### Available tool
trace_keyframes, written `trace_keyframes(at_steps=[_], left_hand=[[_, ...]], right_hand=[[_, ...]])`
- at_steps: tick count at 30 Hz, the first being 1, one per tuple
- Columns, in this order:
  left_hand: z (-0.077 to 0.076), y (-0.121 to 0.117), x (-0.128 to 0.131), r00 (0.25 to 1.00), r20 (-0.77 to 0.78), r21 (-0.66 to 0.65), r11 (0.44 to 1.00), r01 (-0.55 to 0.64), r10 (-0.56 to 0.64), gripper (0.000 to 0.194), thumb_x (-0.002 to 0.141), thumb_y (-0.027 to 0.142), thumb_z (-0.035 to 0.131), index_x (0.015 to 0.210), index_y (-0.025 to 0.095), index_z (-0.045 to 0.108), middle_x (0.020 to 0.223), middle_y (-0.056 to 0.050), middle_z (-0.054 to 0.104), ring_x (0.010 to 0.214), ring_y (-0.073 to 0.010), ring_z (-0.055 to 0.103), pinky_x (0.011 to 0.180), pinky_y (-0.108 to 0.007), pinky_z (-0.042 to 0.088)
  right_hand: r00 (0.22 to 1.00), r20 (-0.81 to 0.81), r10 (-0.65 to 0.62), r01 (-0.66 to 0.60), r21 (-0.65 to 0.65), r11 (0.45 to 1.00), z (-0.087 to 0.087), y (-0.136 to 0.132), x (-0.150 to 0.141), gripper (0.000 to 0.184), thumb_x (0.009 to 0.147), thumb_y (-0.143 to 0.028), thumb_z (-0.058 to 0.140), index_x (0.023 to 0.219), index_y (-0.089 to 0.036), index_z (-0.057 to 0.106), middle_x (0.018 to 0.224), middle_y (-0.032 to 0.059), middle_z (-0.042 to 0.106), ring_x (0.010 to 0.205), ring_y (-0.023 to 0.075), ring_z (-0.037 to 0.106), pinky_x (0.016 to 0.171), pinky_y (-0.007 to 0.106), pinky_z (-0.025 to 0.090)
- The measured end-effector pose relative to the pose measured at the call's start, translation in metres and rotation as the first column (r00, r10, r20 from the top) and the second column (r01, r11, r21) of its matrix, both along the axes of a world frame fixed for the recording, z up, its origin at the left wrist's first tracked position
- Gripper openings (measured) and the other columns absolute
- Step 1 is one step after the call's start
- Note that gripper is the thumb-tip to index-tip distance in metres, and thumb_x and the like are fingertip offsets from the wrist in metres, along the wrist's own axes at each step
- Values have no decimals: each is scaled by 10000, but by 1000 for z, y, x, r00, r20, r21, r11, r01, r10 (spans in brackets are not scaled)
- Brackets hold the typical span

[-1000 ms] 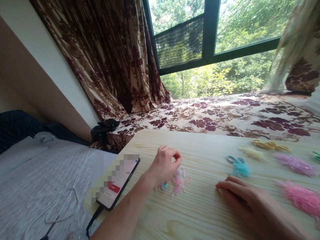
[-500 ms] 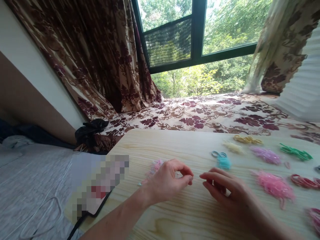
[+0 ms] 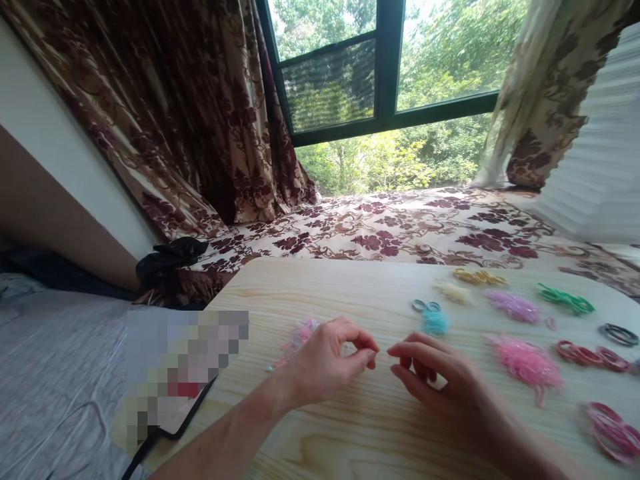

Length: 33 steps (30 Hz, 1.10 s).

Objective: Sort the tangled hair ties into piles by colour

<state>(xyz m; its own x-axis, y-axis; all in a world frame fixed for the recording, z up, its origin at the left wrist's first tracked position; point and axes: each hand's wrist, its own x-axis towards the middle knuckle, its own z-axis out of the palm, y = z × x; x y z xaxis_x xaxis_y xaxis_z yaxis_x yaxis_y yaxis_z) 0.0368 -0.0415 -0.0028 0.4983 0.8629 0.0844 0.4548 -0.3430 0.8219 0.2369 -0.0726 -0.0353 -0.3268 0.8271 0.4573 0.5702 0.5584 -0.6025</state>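
Observation:
My left hand (image 3: 330, 363) hovers over the light wooden table (image 3: 350, 427), thumb and forefinger pinched together on something tiny that I cannot make out. My right hand (image 3: 440, 380) faces it, its fingertips pinched and almost touching the left fingertips. Just behind my left hand lies a mixed heap of small pink and pale elastic bands (image 3: 299, 337). Sorted piles lie to the right: blue bands (image 3: 433, 319), cream bands (image 3: 453, 291), yellow bands (image 3: 477, 276), lilac bands (image 3: 514, 305), green bands (image 3: 567, 300), bright pink bands (image 3: 525, 360), red bands (image 3: 590, 355).
A phone (image 3: 185, 373) with a cable lies on the table's left corner. A grey bed cover (image 3: 55, 380) is at the left. A black scrunchie (image 3: 167, 261) sits on the flowered window seat (image 3: 400, 233). Dark bands (image 3: 620, 333) and more pink bands (image 3: 613, 433) lie at the right edge.
My left hand left the mixed heap and came toward the middle with its fingers pinched. My right hand lifted off the table and met it. The view swung to the right.

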Motion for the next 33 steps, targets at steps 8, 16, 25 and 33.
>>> trace_keyframes(at_steps=[8,16,25,33], left_hand=[[-3,-1,0,999,26,-20,999,26,-26,128,790,173,581,753,187,703,843,-3,690,865,-139,624,845,-235,464],[-8,10,-4,998,-17,184,981,-59,63,126,802,145,575,753,195,680,817,-20,679,866,-157,607,834,-262,463],[8,29,-14,976,-189,489,872,2,103,134,838,150,541,818,195,666,779,-10,681,838,-170,588,932,-356,398],[9,44,-26,930,-290,448,891,-75,225,139,830,194,547,800,208,682,834,-17,699,883,-192,598,885,-349,418]], right_hand=[[999,17,44,-44,-22,999,0,0,1,221,919,-228,476,811,-192,665,688,16,607,544,95,537,492,202,434],[996,88,-18,28,-108,994,18,4,20,236,909,-268,469,771,-210,651,696,18,626,583,118,560,524,220,458],[940,192,-281,316,-185,931,50,12,119,432,760,-601,566,675,-211,731,657,62,698,568,179,605,489,275,476],[875,367,-315,430,-291,855,47,4,145,326,755,-439,537,632,-202,724,640,67,699,598,220,646,536,313,501]])
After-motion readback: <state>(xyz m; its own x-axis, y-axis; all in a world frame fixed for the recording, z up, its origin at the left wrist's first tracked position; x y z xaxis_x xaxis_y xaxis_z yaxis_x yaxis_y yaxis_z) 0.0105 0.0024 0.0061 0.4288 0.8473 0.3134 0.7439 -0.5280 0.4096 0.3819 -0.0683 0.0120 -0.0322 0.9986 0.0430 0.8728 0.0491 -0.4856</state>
